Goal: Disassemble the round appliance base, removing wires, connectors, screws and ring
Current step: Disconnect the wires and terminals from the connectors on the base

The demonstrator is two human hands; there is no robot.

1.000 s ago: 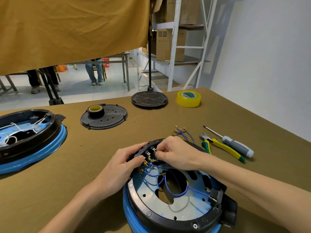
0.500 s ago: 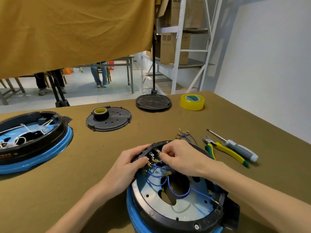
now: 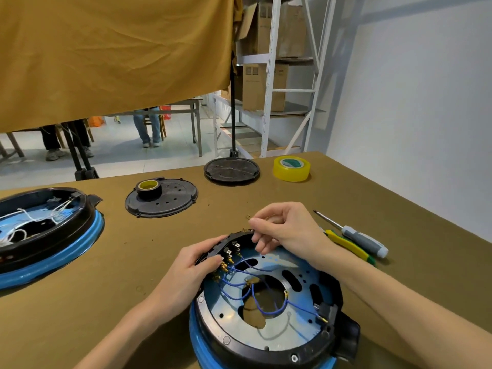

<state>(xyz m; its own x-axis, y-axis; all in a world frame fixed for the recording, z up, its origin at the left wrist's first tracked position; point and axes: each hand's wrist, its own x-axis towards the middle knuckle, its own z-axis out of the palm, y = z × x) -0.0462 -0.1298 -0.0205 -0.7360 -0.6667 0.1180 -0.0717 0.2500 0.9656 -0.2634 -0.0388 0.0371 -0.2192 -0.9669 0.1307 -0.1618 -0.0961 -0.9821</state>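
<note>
**Base on the surface, both hands on it**

The round base (image 3: 269, 310) sits on the surface (image 3: 106, 302) right up front. Left hand (image 3: 197, 265) curls round its far-left rim. Right hand (image 3: 287, 230), raised just above the far rim, pinches a blue wire (image 3: 249, 262), with a small brass connector (image 3: 247, 216) by its fingertips.

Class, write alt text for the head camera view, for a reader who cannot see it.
A person's left hand grips the rim of a round appliance base on a brown table, while the right hand pinches a small brass connector above it. Blue wires cross the base; a screwdriver and yellow tape roll lie beyond.
</note>
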